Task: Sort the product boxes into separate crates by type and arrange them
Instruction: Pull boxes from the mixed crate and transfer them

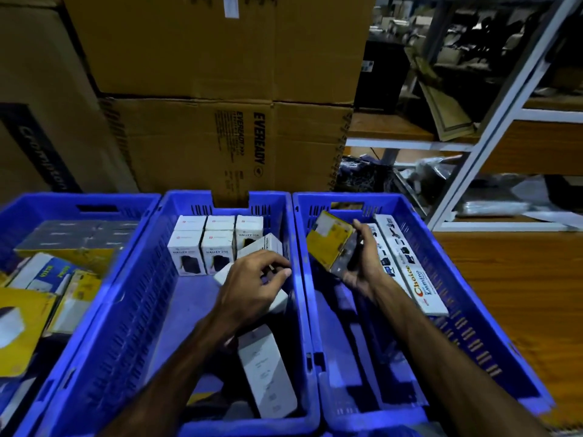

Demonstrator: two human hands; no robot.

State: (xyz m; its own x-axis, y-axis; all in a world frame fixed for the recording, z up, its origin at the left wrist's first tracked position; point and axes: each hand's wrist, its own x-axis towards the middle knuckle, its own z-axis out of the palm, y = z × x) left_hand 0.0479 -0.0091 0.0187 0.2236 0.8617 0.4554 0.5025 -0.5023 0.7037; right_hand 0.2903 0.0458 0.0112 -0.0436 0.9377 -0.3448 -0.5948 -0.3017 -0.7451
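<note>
Three blue crates stand side by side. In the middle crate (164, 279), several white boxes (202, 247) stand in rows at the far end. My left hand (252, 282) is closed around a white box (258, 247) beside those rows. A long white box (268, 376) lies below my left wrist. In the right crate (473, 310), my right hand (362, 263) holds a yellow and black box (328, 241) tilted upright. Long white boxes (410, 263) lean against that crate's right wall. The left crate (94, 209) holds mixed yellow and white boxes (47, 279).
Large brown cartons (220, 137) are stacked right behind the crates. A white metal shelf rack (473, 146) with wooden boards stands at the right, holding bags and flat card pieces. A wooden surface (511, 294) lies beside the right crate.
</note>
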